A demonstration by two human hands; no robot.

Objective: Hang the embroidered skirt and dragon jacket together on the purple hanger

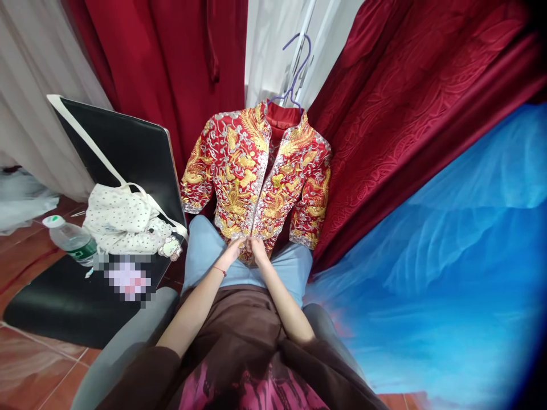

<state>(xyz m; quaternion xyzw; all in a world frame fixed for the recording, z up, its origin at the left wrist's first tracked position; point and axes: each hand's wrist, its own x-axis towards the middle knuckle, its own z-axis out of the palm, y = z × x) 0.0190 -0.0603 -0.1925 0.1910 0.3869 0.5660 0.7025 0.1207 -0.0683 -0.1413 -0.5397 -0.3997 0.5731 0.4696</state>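
Note:
A red jacket point(239, 171) with gold and silver embroidery hangs upright from a purple hanger point(308, 54) in front of me. Its lower part rests between my knees. The front edges lie close together near the hem and spread apart toward the collar. My left hand point(234, 250), with a thin red string on the wrist, is closed on the jacket's front edge at the hem. Beside it, my right hand point(257, 249) pinches the same hem from the other side. The fingertips nearly meet, and any small fastener between them is too small to make out.
On my left is a black chair point(64, 302) bearing a dotted white cloth bag point(119, 216), a water bottle point(70, 242) and a blurred-out item. Dark red curtains point(162, 51) hang behind. Blue tulle point(448, 273) spreads over the right side.

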